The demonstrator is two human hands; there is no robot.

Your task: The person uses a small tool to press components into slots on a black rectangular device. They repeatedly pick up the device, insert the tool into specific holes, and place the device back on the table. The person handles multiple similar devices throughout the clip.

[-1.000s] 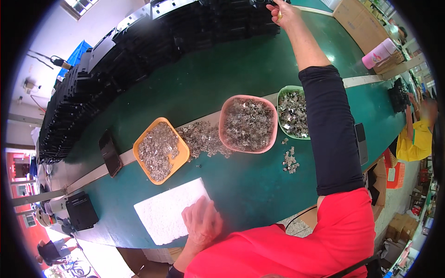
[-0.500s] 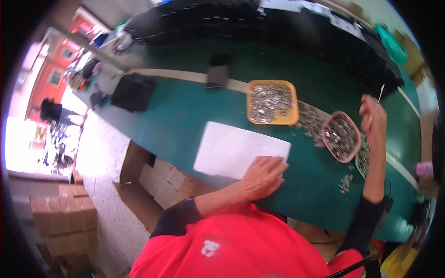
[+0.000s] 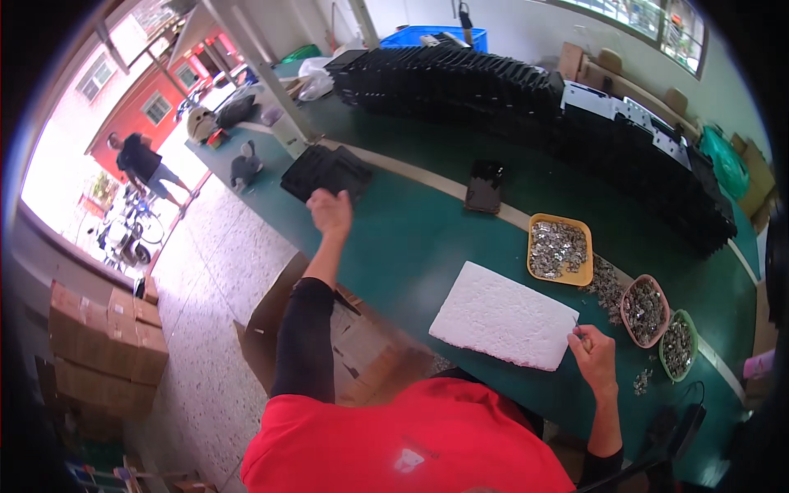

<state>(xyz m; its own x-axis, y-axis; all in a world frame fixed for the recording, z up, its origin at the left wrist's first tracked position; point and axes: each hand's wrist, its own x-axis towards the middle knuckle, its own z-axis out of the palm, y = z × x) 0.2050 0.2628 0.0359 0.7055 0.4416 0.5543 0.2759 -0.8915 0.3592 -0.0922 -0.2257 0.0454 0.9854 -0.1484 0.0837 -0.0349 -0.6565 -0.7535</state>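
On the far left, stacked brown cardboard boxes [image 3: 107, 341] stand on the speckled floor beside an open doorway. The left hand [image 3: 330, 212] is raised over the edge of the long green-topped table [image 3: 411, 246], reaching toward a flat black plastic tray [image 3: 327, 171] that lies just beyond it; the fingers look curled in, but whether they grip anything cannot be told. A judgement: to take that tray well, the hand should open wide, come down on its near edge and lift it level so it does not catch the table.

Further right lies a white rectangular foam sheet [image 3: 504, 316] near the table's front edge. The right hand [image 3: 593, 355] rests at the sheet's right corner, fingers pinched together on something small and thin, too small to name. Keeping that pinch steady while the other arm stretches seems wise.

Beyond it sit an orange square bowl of small metal parts [image 3: 560, 248], a pink round bowl [image 3: 645, 310] and a green round bowl [image 3: 678, 345], with loose parts scattered between them. A long row of stacked black trays [image 3: 526, 90] lines the back.
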